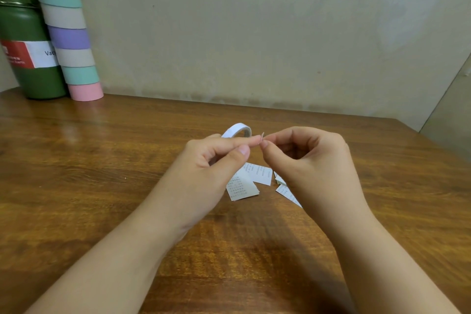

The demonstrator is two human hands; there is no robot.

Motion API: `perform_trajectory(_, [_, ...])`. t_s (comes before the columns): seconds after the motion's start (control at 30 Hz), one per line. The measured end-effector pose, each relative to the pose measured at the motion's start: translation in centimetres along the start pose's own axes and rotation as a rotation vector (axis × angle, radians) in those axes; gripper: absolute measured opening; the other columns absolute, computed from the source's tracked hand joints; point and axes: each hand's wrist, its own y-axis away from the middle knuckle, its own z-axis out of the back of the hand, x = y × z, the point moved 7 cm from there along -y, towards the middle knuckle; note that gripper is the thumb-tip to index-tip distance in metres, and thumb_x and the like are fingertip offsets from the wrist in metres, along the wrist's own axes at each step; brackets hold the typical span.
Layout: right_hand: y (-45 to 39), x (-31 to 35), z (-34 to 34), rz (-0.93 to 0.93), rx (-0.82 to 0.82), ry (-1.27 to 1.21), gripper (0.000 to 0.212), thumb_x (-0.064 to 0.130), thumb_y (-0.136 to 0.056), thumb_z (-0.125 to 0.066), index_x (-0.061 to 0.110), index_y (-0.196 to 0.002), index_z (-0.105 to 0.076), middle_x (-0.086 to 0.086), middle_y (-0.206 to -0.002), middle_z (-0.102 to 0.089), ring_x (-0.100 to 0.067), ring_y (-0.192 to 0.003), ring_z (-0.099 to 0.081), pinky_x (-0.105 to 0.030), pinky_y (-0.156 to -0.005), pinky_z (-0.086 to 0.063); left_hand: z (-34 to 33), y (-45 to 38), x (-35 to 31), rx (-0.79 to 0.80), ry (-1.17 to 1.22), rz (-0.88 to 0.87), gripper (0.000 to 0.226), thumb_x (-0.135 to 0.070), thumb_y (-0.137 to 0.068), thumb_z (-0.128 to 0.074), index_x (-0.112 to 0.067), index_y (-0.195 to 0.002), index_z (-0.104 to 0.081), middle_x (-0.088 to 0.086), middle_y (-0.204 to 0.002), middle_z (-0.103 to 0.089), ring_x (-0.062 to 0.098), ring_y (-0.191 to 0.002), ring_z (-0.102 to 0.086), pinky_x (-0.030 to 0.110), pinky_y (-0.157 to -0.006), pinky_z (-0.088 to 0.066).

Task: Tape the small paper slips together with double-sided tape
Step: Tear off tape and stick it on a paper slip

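Note:
My left hand (216, 158) and my right hand (308, 158) meet fingertip to fingertip above the table. Between them they pinch a tiny white piece of tape (262, 135), seen edge-on. The white double-sided tape roll (237, 129) shows just behind my left fingers; whether that hand holds it or it stands on the table I cannot tell. Several small printed paper slips lie under the hands: one (242, 187) below my left thumb, one (261, 173) beside it, and one (286, 192) partly hidden by my right wrist.
The wooden table (102, 160) meets a plain wall at the back. At the far left corner stand a green flask (30, 64) and a tall stack of pastel tape rolls (68, 33). The table's right edge (433, 140) runs diagonally.

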Motion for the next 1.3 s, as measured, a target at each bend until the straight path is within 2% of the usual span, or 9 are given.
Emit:
perform_trajectory(0.43, [-0.1,-0.1,0.2,0.009,-0.021,-0.036,0.011,0.024,-0.071,-0.064,0.016,-0.064,-0.066,0.01,-0.051,-0.052,-0.002,-0.049,-0.042,-0.01,-0.049,-0.034,-0.1,0.1,-0.7,-0.011,0.027,0.017,0.026,-0.022,-0.093,-0.05,-0.035,-0.099,-0.073,-0.02,-0.103,-0.055,-0.008,-0.087,-0.057,0.003,-0.075,-0.033])
perform_trajectory(0.53, [-0.2,-0.4,0.2,-0.019,-0.014,-0.06,0.014,0.028,-0.069,-0.063,0.016,-0.065,-0.067,0.01,-0.052,-0.052,-0.002,-0.049,-0.042,-0.01,-0.048,-0.033,-0.2,0.2,-0.8,-0.021,0.043,0.032,0.026,-0.021,-0.093,-0.048,-0.03,-0.102,-0.071,-0.034,-0.089,-0.034,-0.011,-0.105,-0.033,0.012,-0.078,-0.03])
perform_trajectory(0.63, [-0.5,-0.9,0.4,-0.046,-0.021,-0.064,0.01,0.021,-0.074,-0.065,0.018,-0.065,-0.068,0.012,-0.052,-0.052,-0.001,-0.048,-0.041,-0.01,-0.047,-0.033,0.0,0.1,-0.6,-0.034,0.085,0.06,0.026,-0.022,-0.093,-0.048,-0.029,-0.099,-0.072,-0.029,-0.092,-0.038,-0.003,-0.084,-0.06,0.019,-0.08,-0.03])
perform_trajectory(0.8, [-0.8,-2.0,1.0,-0.143,-0.017,-0.058,0.014,0.014,-0.083,-0.066,0.016,-0.069,-0.069,0.014,-0.048,-0.049,0.0,-0.043,-0.038,-0.01,-0.04,-0.032,0.7,0.1,-0.2,-0.074,0.097,0.083,0.028,-0.024,-0.093,-0.049,-0.032,-0.092,-0.075,-0.022,-0.097,-0.043,0.004,-0.082,-0.048,0.026,-0.087,-0.031])
perform_trajectory(0.9, [-1.2,-3.1,1.8,-0.212,0.029,0.092,0.015,0.026,-0.086,-0.062,0.021,-0.074,-0.069,0.0,-0.06,-0.059,-0.007,-0.055,-0.046,-0.02,-0.051,-0.037,0.9,-0.1,0.2,-0.094,0.079,0.105,0.028,-0.025,-0.094,-0.049,-0.034,-0.091,-0.075,-0.026,-0.095,-0.04,0.02,-0.099,-0.05,0.024,-0.084,-0.031])
perform_trajectory(1.07, [-1.9,-6.7,3.5,-0.365,0.115,0.46,0.022,0.025,-0.094,-0.05,0.019,-0.081,-0.066,0.0,-0.072,-0.063,-0.011,-0.055,-0.051,-0.021,-0.046,-0.035,1.2,-0.3,0.4,-0.129,0.028,0.065,0.026,-0.023,-0.096,-0.048,-0.036,-0.096,-0.071,-0.035,-0.09,-0.033,-0.005,-0.105,-0.026,0.015,-0.08,-0.03])
perform_trajectory(1.2, [-1.9,-9.0,4.0,-0.449,0.095,0.531,0.02,0.027,-0.092,-0.055,0.02,-0.076,-0.064,0.001,-0.073,-0.062,-0.011,-0.055,-0.052,-0.021,-0.043,-0.033,1.6,-0.6,0.8,-0.144,-0.078,0.03,0.034,-0.023,-0.099,-0.041,-0.045,-0.118,-0.059,-0.034,-0.098,-0.028,-0.002,-0.112,-0.026,0.022,-0.102,-0.034])
perform_trajectory(1.27, [-1.9,-9.5,4.1,-0.464,0.07,0.528,0.018,0.025,-0.089,-0.059,0.02,-0.073,-0.063,0.002,-0.073,-0.06,-0.011,-0.054,-0.051,-0.019,-0.041,-0.033,1.8,-0.7,0.9,-0.158,-0.127,0.008,0.041,-0.021,-0.1,-0.037,-0.052,-0.123,-0.051,-0.025,-0.093,-0.023,-0.002,-0.104,-0.02,0.015,-0.084,-0.042])
perform_trajectory(1.3, [-1.9,-9.6,4.1,-0.466,0.059,0.524,0.016,0.023,-0.088,-0.061,0.02,-0.072,-0.063,0.003,-0.073,-0.06,-0.01,-0.055,-0.051,-0.018,-0.038,-0.033,1.9,-0.7,0.9,-0.168,-0.143,-0.004,0.045,-0.019,-0.1,-0.036,-0.055,-0.125,-0.047,-0.021,-0.079,-0.025,-0.002,-0.069,-0.028,0.011,-0.066,-0.04])
